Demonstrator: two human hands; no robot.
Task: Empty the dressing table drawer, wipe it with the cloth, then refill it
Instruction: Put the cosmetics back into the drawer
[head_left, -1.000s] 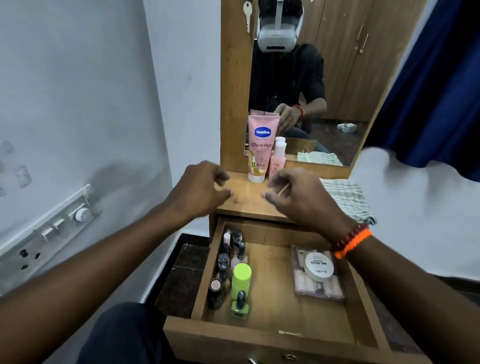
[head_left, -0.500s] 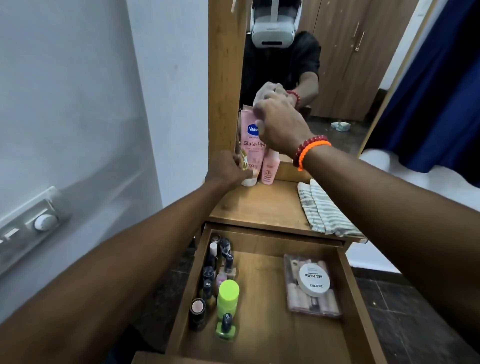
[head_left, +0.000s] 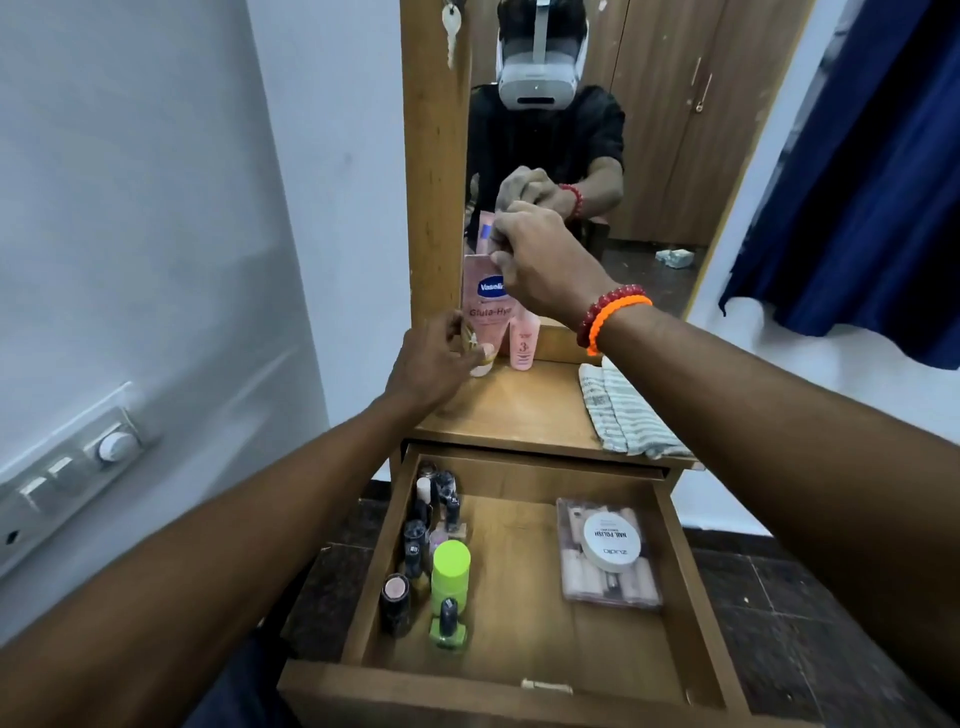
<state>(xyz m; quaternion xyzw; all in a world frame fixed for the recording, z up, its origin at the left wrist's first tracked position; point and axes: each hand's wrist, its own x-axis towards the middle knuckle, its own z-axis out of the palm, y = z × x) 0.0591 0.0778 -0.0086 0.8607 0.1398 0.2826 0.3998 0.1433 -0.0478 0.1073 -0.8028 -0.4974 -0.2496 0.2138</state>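
The wooden drawer (head_left: 688, 577) stands pulled open below the dressing table top (head_left: 519, 410). Inside it, several small nail polish bottles (head_left: 415, 540) and a green-capped bottle (head_left: 451, 571) line the left side, and a clear pack with a round white nail polish tin (head_left: 610, 540) lies at the right. A pink Vaseline tube (head_left: 485, 312) stands cap-down on the table top against the mirror. My right hand (head_left: 540, 265) pinches its top end, while my left hand (head_left: 434, 358) curls around its lower end. The striped cloth (head_left: 623, 415) lies folded on the table top at the right.
A small pink bottle (head_left: 522, 345) stands just right of the tube. The mirror frame (head_left: 434, 182) rises behind, with a key (head_left: 451, 26) hanging on it. A switch panel (head_left: 67, 467) is on the left wall and a blue curtain (head_left: 857, 182) hangs at the right.
Both hands have reached forward from above the drawer to the Vaseline tube. The right hand rose to its top and the left went to its base.
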